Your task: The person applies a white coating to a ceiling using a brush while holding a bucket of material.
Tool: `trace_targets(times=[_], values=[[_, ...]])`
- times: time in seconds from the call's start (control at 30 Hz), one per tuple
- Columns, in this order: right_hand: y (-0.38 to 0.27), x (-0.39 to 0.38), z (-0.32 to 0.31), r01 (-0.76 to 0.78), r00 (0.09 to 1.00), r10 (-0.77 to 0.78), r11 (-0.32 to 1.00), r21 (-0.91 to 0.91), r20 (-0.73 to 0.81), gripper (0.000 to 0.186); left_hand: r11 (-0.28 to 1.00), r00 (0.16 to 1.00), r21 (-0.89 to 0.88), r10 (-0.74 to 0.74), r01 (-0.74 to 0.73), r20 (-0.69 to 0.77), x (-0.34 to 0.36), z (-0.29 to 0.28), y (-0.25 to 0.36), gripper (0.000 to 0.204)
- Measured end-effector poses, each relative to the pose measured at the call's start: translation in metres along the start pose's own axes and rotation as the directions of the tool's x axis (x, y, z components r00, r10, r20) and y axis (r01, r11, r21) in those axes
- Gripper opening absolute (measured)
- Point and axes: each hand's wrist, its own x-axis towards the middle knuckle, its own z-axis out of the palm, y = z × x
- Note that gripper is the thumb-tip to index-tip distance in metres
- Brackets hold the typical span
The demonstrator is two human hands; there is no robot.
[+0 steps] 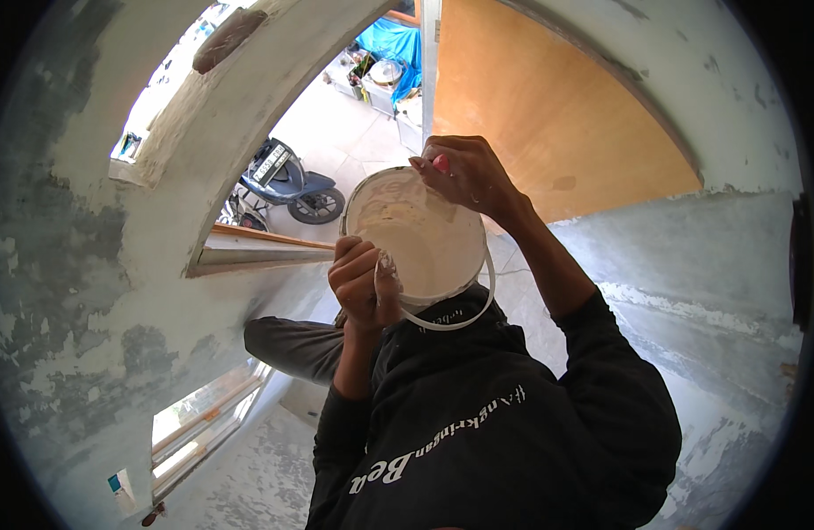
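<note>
A white plastic bucket is held up in front of my chest, its mouth facing me. Off-white residue and yellowish smears coat the inside. My left hand is closed on the bucket's left rim, with white paste on the thumb. At the far right rim, my right hand is closed around a red-handled tool; only a bit of red shows, and its working end is hidden. White specks dot that hand. The bucket's white carrying handle hangs down on the near side, against my black sweatshirt.
A wooden door stands ajar at the far right. Through the doorway are a parked motorbike and a blue tarp over stored goods. Patchy grey-white plaster walls surround me; a window frame is at lower left.
</note>
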Motion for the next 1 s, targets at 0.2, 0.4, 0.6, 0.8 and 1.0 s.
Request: trace_targets(times=[0.2,0.4,0.6,0.8,1.0], values=[[0.015,-0.003,0.001,-0.022,1.000,0.024,0.998,0.063,-0.016,0.027,1.000,1.000,-0.016,0.015,-0.015,-0.002,0.004,0.006,-0.001,0.027],[0.025,-0.008,-0.003,-0.002,0.998,0.011,0.992,0.125,-0.065,0.028,0.999,0.999,-0.024,0.031,-0.031,0.011,0.005,0.010,-0.002,0.026],[0.016,-0.007,-0.005,-0.088,0.985,0.112,0.981,0.174,-0.130,0.033,0.999,0.999,-0.020,0.034,-0.034,-0.001,0.006,0.011,0.002,0.023],[0.002,-0.011,0.006,-0.005,1.000,0.006,0.998,0.063,-0.023,0.030,1.000,1.000,0.011,0.023,-0.023,0.014,0.004,0.010,0.002,0.023],[0.010,-0.009,0.019,0.041,0.998,-0.037,0.997,0.072,-0.054,0.031,0.999,0.998,-0.016,0.043,-0.042,0.045,0.006,0.010,0.003,0.023]])
